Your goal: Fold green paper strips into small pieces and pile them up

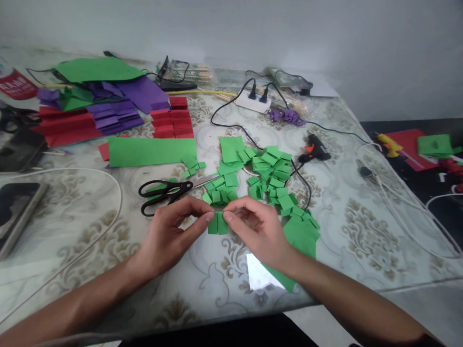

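Between both hands is a small green paper piece (217,223) with a slit or crease down its middle. My left hand (177,229) pinches its left edge between thumb and forefinger. My right hand (255,224) pinches the right edge the same way. Just beyond the fingers lie many small cut and folded green paper pieces (273,168), in a loose heap. Black-handled scissors (168,190) rest left of the heap, blades pointing right. A larger green sheet (302,236) lies partly under my right forearm.
A green strip (152,152), folded red paper (171,118) and purple paper (115,115) lie at the back left. A black glue gun (314,148) and a white power strip (253,101) with cords stand behind. A phone (20,207) is at the left edge.
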A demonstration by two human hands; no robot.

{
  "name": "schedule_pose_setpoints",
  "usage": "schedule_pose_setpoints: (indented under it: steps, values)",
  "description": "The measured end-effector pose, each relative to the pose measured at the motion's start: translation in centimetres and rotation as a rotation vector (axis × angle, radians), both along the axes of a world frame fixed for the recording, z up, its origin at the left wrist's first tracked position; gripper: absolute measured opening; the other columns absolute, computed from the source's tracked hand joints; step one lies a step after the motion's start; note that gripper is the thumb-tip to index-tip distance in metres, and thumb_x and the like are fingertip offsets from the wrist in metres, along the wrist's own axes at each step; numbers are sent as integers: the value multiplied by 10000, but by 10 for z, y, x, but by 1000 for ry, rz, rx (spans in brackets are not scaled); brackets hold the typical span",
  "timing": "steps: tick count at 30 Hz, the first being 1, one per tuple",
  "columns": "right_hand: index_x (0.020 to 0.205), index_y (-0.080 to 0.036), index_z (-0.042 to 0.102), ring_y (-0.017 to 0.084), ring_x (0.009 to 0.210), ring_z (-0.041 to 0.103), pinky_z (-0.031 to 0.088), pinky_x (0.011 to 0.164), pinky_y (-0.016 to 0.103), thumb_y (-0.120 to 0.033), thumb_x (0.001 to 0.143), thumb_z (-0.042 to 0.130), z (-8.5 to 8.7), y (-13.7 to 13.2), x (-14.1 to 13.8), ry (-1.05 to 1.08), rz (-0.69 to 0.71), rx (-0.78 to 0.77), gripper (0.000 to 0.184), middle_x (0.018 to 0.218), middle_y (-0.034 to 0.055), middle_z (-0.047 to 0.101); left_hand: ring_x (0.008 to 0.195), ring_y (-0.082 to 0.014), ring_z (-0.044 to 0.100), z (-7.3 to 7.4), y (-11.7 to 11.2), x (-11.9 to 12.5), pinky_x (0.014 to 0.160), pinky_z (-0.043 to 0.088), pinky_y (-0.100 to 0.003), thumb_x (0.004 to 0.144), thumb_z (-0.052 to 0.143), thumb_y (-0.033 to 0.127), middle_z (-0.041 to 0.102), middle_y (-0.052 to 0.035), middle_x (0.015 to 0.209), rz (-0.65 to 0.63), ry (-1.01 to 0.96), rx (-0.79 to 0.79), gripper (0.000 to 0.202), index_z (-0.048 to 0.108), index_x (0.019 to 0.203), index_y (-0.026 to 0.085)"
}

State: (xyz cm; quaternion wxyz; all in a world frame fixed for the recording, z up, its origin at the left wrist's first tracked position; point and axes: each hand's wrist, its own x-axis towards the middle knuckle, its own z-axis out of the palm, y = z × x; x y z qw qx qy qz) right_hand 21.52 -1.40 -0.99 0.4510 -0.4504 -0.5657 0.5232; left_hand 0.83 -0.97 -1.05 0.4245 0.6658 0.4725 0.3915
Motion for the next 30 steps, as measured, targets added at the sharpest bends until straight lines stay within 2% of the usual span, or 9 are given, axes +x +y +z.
schedule_pose_setpoints:
  steps: [3, 7, 14, 19, 23, 30]
  values:
    - [901, -202, 740, 131, 707, 716, 572, 656, 232, -227, 894, 775, -1, -1, 0, -22, 10, 31, 44, 809, 6, 768, 803, -151, 727, 0, -1, 0, 751, 568, -247, 978, 698, 225, 785, -7, 886, -73, 17, 32, 61, 756, 962, 215]
    - [895, -206, 752, 139, 709, 719, 576, 648, 241, -246, 914, 768, -1, -1, 0, -65, 21, 60, 47, 800, 10, 769, 823, -153, 729, 0, -2, 1, 766, 568, -251, 993, 688, 225, 784, -11, 908, -104, 18, 30, 61, 747, 983, 215]
    - [892, -210, 766, 148, 712, 736, 599, 654, 256, -241, 917, 764, 2, -1, 1, -73, -8, 66, 40, 814, 17, 792, 833, -169, 707, 0, -2, -1, 767, 571, -270, 981, 696, 247, 759, -26, 900, -49, 0, -1, 61, 739, 963, 207]
    - [884, -210, 758, 156, 718, 748, 615, 671, 268, -258, 895, 780, 4, 1, 1, -27, -14, 2, 54, 816, 21, 796, 813, -163, 695, 1, -2, -2, 753, 558, -265, 974, 698, 243, 753, -19, 881, -25, 7, 4, 57, 741, 951, 212]
    - [878, -206, 746, 140, 643, 707, 595, 637, 269, -259, 896, 769, 6, 2, 1, 9, -15, -39, 61, 753, 6, 763, 786, -159, 680, 3, 0, -1, 730, 545, -262, 964, 701, 251, 734, -15, 852, 14, -12, -2, 64, 729, 923, 209]
    - [877, -207, 756, 137, 636, 696, 574, 610, 260, -252, 901, 762, 4, 1, 1, -34, -11, -13, 51, 753, 8, 764, 788, -172, 676, 5, 1, -1, 729, 541, -276, 973, 675, 275, 731, -33, 856, -35, -3, -44, 111, 723, 916, 193]
